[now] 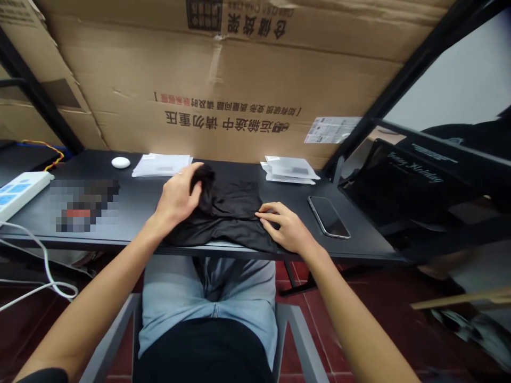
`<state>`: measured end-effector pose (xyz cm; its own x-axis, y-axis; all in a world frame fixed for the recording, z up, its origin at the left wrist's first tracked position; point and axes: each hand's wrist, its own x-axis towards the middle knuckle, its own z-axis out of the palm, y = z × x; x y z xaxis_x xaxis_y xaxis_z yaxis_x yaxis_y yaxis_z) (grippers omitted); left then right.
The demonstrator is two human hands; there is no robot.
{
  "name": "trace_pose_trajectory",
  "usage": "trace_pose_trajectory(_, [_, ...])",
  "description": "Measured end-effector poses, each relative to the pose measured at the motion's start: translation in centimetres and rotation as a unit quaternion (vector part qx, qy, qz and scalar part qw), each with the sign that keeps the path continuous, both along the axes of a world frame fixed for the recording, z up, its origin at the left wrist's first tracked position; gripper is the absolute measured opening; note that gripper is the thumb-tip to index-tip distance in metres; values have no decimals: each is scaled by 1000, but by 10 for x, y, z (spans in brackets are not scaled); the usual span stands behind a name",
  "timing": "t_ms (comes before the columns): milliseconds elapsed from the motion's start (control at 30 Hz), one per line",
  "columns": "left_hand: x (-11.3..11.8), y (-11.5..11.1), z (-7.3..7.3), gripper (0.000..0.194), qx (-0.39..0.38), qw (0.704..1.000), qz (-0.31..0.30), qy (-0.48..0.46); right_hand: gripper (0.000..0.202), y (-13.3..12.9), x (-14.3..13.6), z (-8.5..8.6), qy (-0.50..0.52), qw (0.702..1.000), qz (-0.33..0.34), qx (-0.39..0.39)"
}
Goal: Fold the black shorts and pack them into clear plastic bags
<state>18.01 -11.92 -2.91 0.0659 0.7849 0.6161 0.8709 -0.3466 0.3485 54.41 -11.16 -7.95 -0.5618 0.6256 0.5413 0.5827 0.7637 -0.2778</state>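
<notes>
Upright behind everything, printed cardboard (136, 64), perhaps as a screen. Below, black worktop (136, 205), with black cloth (237, 201) spread near its front edge, apparently for easy reach. Bunched at one end between thumb and fingers of left hand (178, 196); pinched at the opposite side by right hand (288, 227), seemingly to steady it. Around, white packets (292, 168) and phone (328, 217), likely aside for room.

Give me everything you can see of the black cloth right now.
The black cloth looks like thin, slightly shiny fabric. It lies wrinkled on the dark table, near its front edge, with creases running across it. The left hand grips a raised, bunched part at its far left; the right hand's fingertips touch its right side, though whether they pinch it is unclear.
</notes>
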Motion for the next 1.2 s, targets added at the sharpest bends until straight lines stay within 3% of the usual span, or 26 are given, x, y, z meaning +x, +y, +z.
trace_pose_trajectory(133, [-54,-16,-15,69,-65,995,75,-14,27,0,0,-1,6,1000,0,-1])
trace_pose_trajectory(233, [-82,-29,-29,56,-122,990,70,15,26,-1,0,0,12,1000,-1,-6])
trace_pose_trajectory(333, [-97,-35,-34,44,-121,991,53,14,23,-4,-1,5,11,1000,-2,-25])
trace_pose_trajectory(500, [-90,-18,-15,46,-71,997,10,-3,26,9,-7,19,22,999,-21,-45])
trace_pose_trajectory(733, [-69,16,-1,37,-161,986,-43,8,35,50,-20,23,-27,995,-58,-79])
trace_pose_trajectory(933, [-70,5,5,28,-95,992,-75,-21,17,39,-18,27,8,996,-66,-52])
trace_pose_trajectory(1033, [-73,-5,5,24,-70,992,-97,-38,28,35,-17,25,11,997,-47,-58])
trace_pose_trajectory(1100, [-75,-10,3,21,-72,989,-114,-57,35,38,-17,22,-6,997,-44,-70])
trace_pose_trajectory(1200, [-75,-12,2,22,-107,982,-122,-99,19,43,-18,22,-12,996,-53,-73])
